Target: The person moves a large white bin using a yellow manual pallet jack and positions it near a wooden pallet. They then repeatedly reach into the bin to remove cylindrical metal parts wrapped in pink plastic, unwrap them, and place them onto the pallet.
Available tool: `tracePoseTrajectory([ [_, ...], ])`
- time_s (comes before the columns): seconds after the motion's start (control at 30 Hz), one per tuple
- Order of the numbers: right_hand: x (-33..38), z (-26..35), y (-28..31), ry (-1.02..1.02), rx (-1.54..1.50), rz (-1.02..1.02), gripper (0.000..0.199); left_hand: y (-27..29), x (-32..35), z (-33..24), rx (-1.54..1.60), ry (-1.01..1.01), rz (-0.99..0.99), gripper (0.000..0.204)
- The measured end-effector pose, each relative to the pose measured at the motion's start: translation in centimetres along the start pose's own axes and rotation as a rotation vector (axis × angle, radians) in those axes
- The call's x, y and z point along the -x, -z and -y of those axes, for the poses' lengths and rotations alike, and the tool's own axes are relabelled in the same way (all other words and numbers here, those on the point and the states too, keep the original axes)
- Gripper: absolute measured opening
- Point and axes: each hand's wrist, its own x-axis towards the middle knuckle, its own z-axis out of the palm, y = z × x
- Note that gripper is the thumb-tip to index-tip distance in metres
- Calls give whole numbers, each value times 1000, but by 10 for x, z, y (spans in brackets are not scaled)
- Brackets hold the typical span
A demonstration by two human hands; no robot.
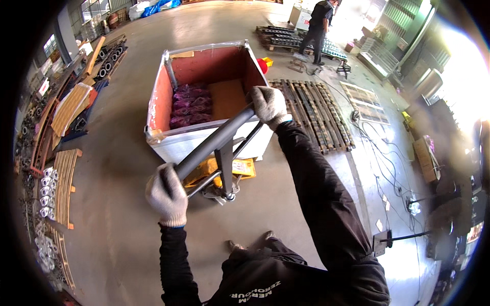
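Both my hands wear light grey knit gloves and grip the dark handle [216, 138] of a yellow pallet jack [244, 168]. My left hand [167, 196] is closed round the handle's near left end, and my right hand [268, 105] round its far right end. Beyond the handle stands a large open box [176, 147] with white outside walls and a reddish-brown inside. Purple-wrapped parts [191, 107] are heaped in its left half, beside a brown sheet on its bottom. The jack's yellow body shows at the box's near side; its forks are hidden.
Right of the box lies a slatted pallet [316, 115], with cables [388, 148] trailing over the floor beyond. A person [318, 30] in dark clothes stands at the far right by loaded pallets. On the left are a wooden pallet [65, 188], silvery round parts [47, 194] and stacked boards [74, 107].
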Motion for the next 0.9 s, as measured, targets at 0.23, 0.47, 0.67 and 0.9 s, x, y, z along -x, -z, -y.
tracePoseTrajectory([
  [0.23, 21, 19, -13, 63, 105, -73, 37, 4, -32, 56, 149, 96, -48, 31],
  [0.47, 32, 32, -27, 73, 165, -130, 41, 8, -72, 100, 117, -41, -88, 38],
  [0.67, 54, 45, -16, 39, 313, -164, 43, 5, -71, 93, 135, -32, -32, 37],
  [0.9, 80, 52, -22, 134, 272, -268, 39, 8, -85, 104, 168, -18, -34, 34],
])
